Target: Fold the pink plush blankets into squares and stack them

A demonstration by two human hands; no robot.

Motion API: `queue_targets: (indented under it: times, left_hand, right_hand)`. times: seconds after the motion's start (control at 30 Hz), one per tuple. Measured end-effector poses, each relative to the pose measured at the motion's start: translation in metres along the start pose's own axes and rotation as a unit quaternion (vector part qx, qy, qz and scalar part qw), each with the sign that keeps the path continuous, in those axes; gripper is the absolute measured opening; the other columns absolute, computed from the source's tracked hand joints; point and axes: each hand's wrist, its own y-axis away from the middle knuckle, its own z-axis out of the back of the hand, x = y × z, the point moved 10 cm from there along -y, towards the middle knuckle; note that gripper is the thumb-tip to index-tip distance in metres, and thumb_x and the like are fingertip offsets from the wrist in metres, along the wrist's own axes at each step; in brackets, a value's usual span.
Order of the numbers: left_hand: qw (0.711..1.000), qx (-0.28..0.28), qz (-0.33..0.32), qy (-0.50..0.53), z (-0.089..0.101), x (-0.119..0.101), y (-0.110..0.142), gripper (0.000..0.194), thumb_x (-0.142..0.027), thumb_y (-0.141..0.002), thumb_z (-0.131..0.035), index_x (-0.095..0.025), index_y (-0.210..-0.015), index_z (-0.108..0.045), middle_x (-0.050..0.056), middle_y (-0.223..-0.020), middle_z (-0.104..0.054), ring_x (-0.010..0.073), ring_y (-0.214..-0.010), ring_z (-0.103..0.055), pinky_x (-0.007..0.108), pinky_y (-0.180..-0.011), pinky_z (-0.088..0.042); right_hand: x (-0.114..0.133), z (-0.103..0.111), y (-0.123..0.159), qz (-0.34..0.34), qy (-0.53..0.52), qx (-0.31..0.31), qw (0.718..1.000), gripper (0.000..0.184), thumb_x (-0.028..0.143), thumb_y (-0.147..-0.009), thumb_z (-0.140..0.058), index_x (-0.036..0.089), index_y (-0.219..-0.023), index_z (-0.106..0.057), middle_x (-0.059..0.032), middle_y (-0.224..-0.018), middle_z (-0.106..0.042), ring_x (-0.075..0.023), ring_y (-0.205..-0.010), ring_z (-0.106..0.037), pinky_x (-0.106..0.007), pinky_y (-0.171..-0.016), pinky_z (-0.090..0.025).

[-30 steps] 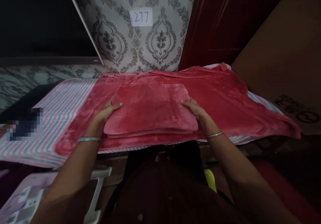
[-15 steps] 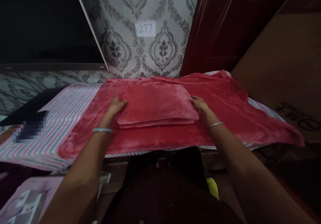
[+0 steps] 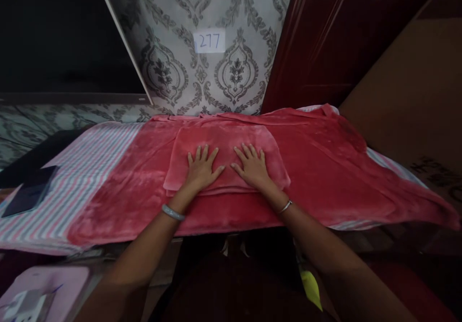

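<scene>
A folded red plush cloth [image 3: 229, 139] lies in front of me as a flat rectangle, its folded layers showing along the near edge. My left hand [image 3: 202, 168] rests palm down on its left half, fingers spread. On the right half my right hand [image 3: 251, 166] lies flat in the same way, its fingers apart. Neither hand grips anything. Beneath the folded piece spreads a larger red plush blanket [image 3: 325, 173], which covers much of the striped cloth [image 3: 94, 158] on the table.
A dark phone or tablet [image 3: 31, 192] lies on the striped cloth at left. Behind stand a black screen [image 3: 68, 38] and a wall with a paper marked 277 [image 3: 209, 41]. A cardboard box [image 3: 415, 86] stands at right. A pink stool-like surface [image 3: 65, 283] carries a white device, lower left.
Both hands have left the side edges of the folded cloth and moved inward onto its top, with fingers now spread. The cloth lies flatter.
</scene>
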Motion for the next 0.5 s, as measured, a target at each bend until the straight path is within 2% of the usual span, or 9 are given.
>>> queue_targets:
  times: [0.2, 0.37, 0.5]
  left_hand:
    - [1.0, -0.004, -0.004, -0.026, -0.018, 0.005, 0.002, 0.075, -0.064, -0.097, -0.045, -0.03, -0.163, -0.032, 0.014, -0.172, -0.022, 0.0416, -0.159, -0.016, 0.072, -0.122, -0.015]
    - [0.999, 0.021, 0.003, -0.03, -0.017, 0.003, 0.0, 0.076, -0.066, -0.096, -0.045, -0.029, -0.162, -0.034, 0.014, -0.172, -0.022, 0.0427, -0.158, -0.018, 0.072, -0.122, -0.016]
    - [1.0, 0.013, 0.001, -0.027, -0.015, 0.003, 0.002, 0.076, -0.065, -0.096, -0.046, -0.03, -0.163, -0.033, 0.014, -0.172, -0.023, 0.0428, -0.158, -0.019, 0.072, -0.122, -0.017]
  right_hand:
    - [-0.006, -0.015, 0.004, 0.004, 0.014, 0.001, 1.0, 0.065, 0.057, -0.102, -0.043, 0.027, -0.16, -0.043, -0.0117, -0.168, -0.034, -0.0366, -0.155, -0.025, -0.066, -0.122, -0.017]
    - [-0.003, -0.016, 0.003, 0.009, 0.011, -0.008, 1.0, 0.063, 0.057, -0.103, -0.041, 0.027, -0.158, -0.045, -0.0117, -0.167, -0.037, -0.036, -0.154, -0.027, -0.065, -0.121, -0.019]
    - [-0.003, -0.016, 0.003, 0.01, 0.008, -0.014, 1.0, 0.063, 0.056, -0.103, -0.041, 0.026, -0.158, -0.045, -0.0118, -0.166, -0.037, -0.0357, -0.154, -0.027, -0.065, -0.121, -0.019]
